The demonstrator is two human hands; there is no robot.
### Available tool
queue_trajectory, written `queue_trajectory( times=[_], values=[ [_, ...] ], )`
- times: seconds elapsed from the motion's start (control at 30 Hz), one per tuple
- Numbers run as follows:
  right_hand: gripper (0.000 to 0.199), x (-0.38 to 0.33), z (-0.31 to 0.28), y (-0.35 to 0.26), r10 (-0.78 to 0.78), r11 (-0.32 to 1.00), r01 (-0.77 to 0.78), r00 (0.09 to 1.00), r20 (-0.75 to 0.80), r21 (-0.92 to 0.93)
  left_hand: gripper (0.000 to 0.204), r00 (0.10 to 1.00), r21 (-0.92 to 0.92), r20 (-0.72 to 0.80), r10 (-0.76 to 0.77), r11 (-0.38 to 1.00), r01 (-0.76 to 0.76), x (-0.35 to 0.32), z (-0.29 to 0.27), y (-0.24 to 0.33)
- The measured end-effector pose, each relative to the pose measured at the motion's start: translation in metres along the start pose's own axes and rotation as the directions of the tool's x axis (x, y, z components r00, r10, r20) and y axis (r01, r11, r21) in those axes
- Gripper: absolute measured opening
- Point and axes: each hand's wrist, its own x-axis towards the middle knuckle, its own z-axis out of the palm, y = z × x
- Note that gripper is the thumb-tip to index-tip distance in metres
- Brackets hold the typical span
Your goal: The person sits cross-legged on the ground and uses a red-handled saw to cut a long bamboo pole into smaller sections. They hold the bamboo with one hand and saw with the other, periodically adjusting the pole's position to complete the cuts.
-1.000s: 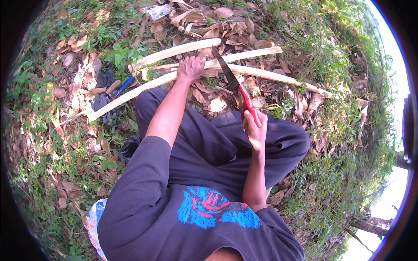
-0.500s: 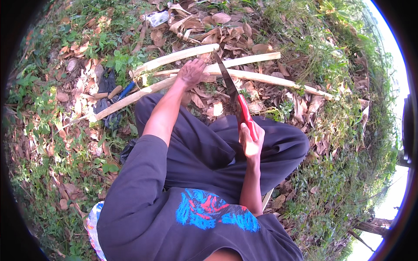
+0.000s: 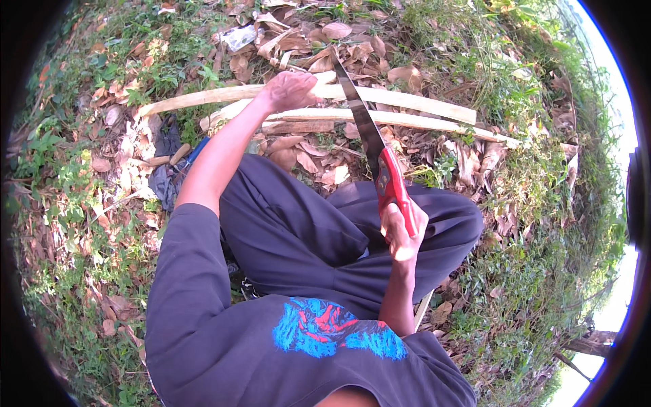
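My left hand (image 3: 291, 90) is closed around a long, pale wooden strip (image 3: 413, 102), which runs nearly level from left to right in front of my knees. In my right hand (image 3: 405, 227) is a handsaw with a red handle (image 3: 395, 180), gripped over my right thigh. Its dark blade (image 3: 361, 112) slants up and away, passing over the strips just right of my left hand. Whether the teeth touch the held strip I cannot tell. Another pale strip (image 3: 420, 123) lies on the leaves nearer my legs, and a short brown piece of wood (image 3: 298, 127) is beside it.
Left of my knee, tools with wooden handles (image 3: 180, 154) and a blue handle (image 3: 197, 150) lie by a black plastic sheet (image 3: 163, 186). Dry leaves (image 3: 336, 173) and grass (image 3: 542, 197) cover the ground. A clear plastic scrap (image 3: 239, 37) lies farther off.
The strip in my left hand has swung from a slant to nearly level, its left end moving away from me. My left hand shifted slightly farther off; the saw hand moved slightly right and nearer.
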Motion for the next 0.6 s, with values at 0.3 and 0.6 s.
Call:
queue_trajectory(
  times=[0.3, 0.6],
  values=[
    [0.02, -0.013, -0.003, 0.02, 0.093, 0.995, -0.095, 0.995, -0.039, -0.036, 0.062, 0.95, -0.086, 0.072, -0.303, 0.947, 0.308, -0.043, 0.089, 0.013],
    [0.026, -0.015, 0.006, 0.025, 0.116, 0.99, -0.118, 0.993, -0.029, -0.079, 0.052, 0.938, -0.119, 0.137, -0.32, 0.934, 0.336, -0.035, 0.095, 0.019]
  ],
)
